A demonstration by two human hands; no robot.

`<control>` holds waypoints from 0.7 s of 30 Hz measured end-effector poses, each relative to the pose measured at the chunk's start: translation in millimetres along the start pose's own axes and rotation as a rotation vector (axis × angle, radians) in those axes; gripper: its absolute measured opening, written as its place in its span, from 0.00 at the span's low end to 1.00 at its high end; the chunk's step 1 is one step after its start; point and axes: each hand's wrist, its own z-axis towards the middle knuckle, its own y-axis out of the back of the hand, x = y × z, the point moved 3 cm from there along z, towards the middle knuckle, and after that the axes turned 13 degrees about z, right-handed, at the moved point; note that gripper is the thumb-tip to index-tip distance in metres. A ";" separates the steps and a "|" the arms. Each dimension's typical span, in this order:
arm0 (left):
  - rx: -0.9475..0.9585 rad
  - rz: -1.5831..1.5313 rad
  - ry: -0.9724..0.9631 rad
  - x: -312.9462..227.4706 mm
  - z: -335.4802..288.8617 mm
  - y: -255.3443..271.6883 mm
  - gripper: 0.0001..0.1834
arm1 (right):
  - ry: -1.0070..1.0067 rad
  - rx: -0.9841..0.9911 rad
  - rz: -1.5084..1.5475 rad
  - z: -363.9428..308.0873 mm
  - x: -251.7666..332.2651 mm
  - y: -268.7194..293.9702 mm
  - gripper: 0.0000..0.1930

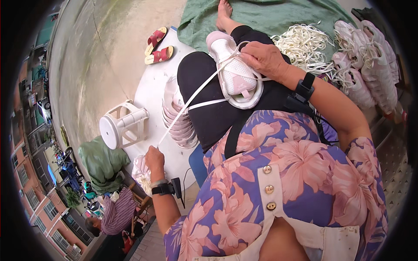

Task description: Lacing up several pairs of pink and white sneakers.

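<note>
A pink-and-white sneaker (235, 69) lies across my black-clad thighs, its pale pink tongue toward me. My left hand (154, 160) is closed on one end of a white shoelace (185, 108) and holds it out, drawn taut, low on the left. At the sneaker's right side my right hand (263, 60) is closed, with lace loops at its fingers; its grip is partly hidden, but lace runs out from under it. Another length of the lace crosses my left thigh.
Loose white laces (305, 45) lie heaped on a green cloth (196, 21). More sneakers (370, 61) are piled at the right. Left of my leg are stacked pale pink shoe parts (178, 119) and a white plastic stool (124, 124). Red sandals (159, 55) lie farther off; another person (115, 215) sits lower left.
</note>
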 end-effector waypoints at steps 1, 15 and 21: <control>0.004 -0.004 0.007 -11.7 -1.2 10.9 0.09 | 0.026 -0.103 -0.004 1.7 1.0 4.6 0.08; -0.758 -0.586 -0.902 -219.6 9.7 193.6 0.11 | 0.312 0.108 -0.027 53.7 -7.8 -2.8 0.07; -0.699 -0.432 -0.981 -245.8 4.6 202.2 0.09 | 0.061 0.042 -0.208 41.9 -12.6 6.7 0.05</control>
